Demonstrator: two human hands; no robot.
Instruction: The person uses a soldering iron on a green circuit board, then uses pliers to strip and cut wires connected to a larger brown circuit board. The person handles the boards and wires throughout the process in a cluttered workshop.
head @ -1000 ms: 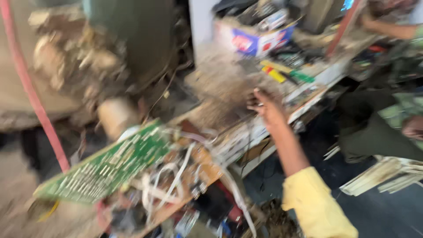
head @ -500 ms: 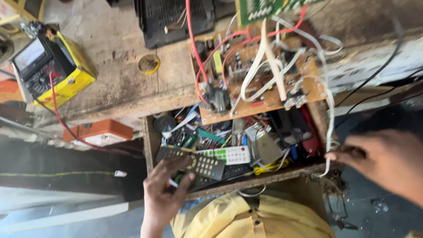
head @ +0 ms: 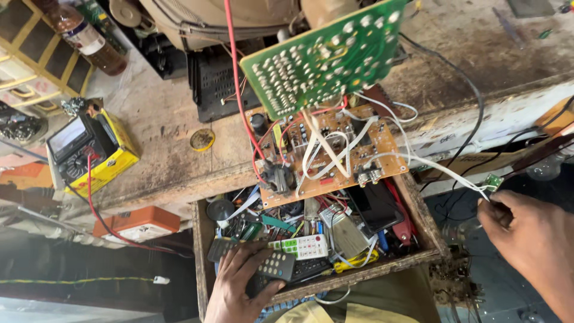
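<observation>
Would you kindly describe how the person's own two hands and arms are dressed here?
Both are bare: the left hand and the right hand wear no gloves, rings or watch that show. No cuff shows at either wrist. Yellow clothing shows at the bottom edge.

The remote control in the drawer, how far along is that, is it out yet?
Done: the wooden drawer is open and the left hand grips the dark remote control. In hand: the right hand pinches a small green board on white wires from the brown circuit board. Left: the remote is still inside the drawer among the clutter.
</observation>
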